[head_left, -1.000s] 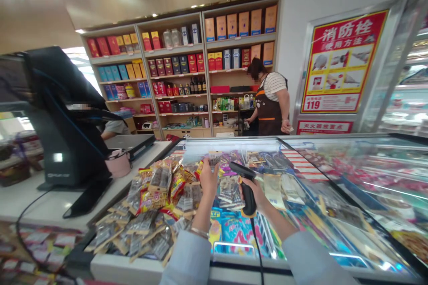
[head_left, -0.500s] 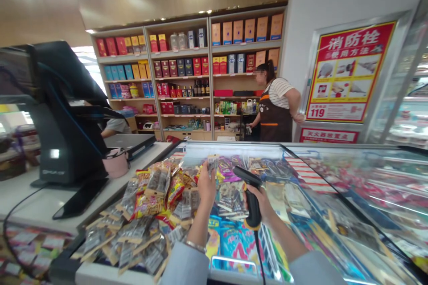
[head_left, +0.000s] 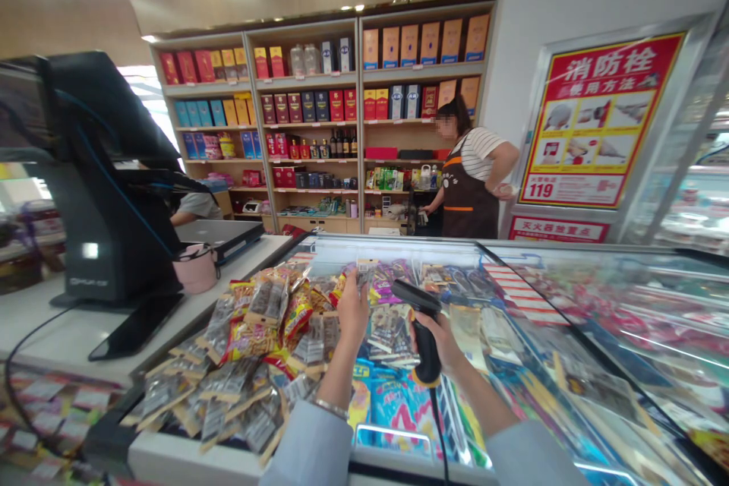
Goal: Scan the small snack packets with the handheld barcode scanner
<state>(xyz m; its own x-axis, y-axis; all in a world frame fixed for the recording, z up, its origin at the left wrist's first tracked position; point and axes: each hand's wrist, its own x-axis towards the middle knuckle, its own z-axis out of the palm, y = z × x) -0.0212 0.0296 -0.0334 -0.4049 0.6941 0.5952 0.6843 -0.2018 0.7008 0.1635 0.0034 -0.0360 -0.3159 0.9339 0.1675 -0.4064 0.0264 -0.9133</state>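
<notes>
My left hand [head_left: 353,311] is closed on a small snack packet [head_left: 365,270], lifted above the glass-topped freezer [head_left: 399,244]. In my right hand [head_left: 436,334] is a black barcode scanner [head_left: 426,345], fingers wrapped round its handle. Its head points left toward the packet, with a short space between the two, and its cable hangs down toward me. Left of my left hand lies a pile of grey snack packets [head_left: 228,395] with tan edges. Yellow-and-red snack bags [head_left: 250,345] rest on top of that pile. Blue ice-cream packs [head_left: 392,406] show below the scanner.
At left a black checkout terminal [head_left: 102,205] stands on the white counter [head_left: 39,342], beside a pink cup [head_left: 197,268]. A person in a brown apron [head_left: 470,190] stands behind the freezer, before shelves of boxed goods [head_left: 310,110]. Another person's sleeve [head_left: 197,206] shows behind the terminal.
The scanner has shifted slightly left and up, a little closer to the packet. My left hand keeps its hold on the packet. The view has tilted slightly.
</notes>
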